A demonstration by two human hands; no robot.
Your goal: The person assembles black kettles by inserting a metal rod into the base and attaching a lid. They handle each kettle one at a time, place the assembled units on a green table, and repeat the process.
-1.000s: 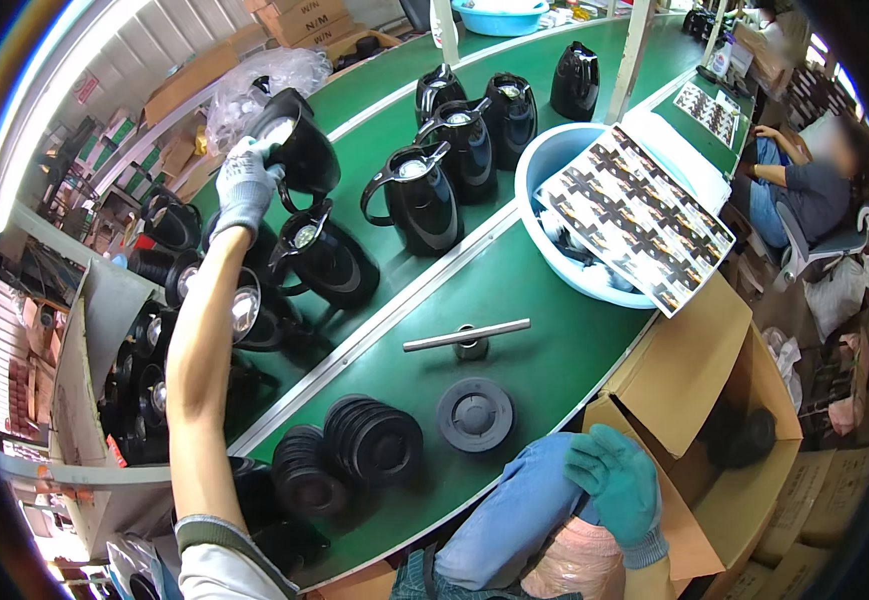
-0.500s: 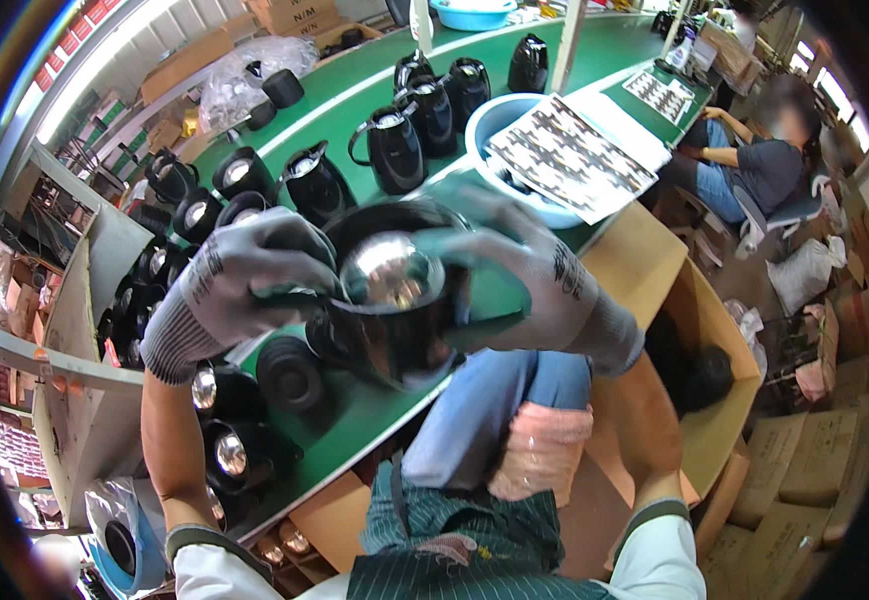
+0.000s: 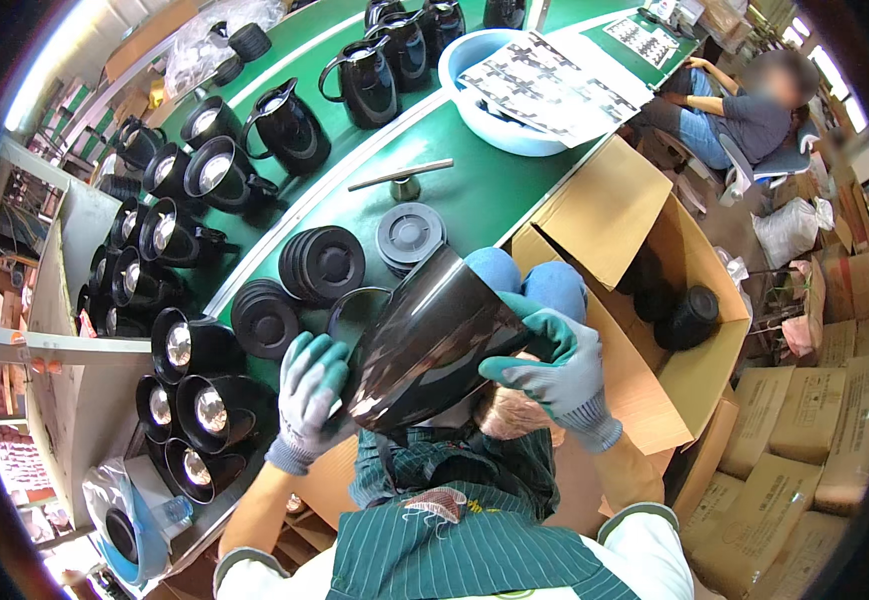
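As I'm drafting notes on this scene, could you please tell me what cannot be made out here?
Head view: the held jug's inside, hidden by its own dark wall.
Head view: most of the tub's contents, covered by the sheet.
Head view: the rear jug's top, cut off by the upper edge.
Head view: the box's deep corner, lost in shadow.

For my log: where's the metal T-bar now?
In the head view, the T-bar stands on the green table, just left of centre, beyond the grey disc and held black vessel.
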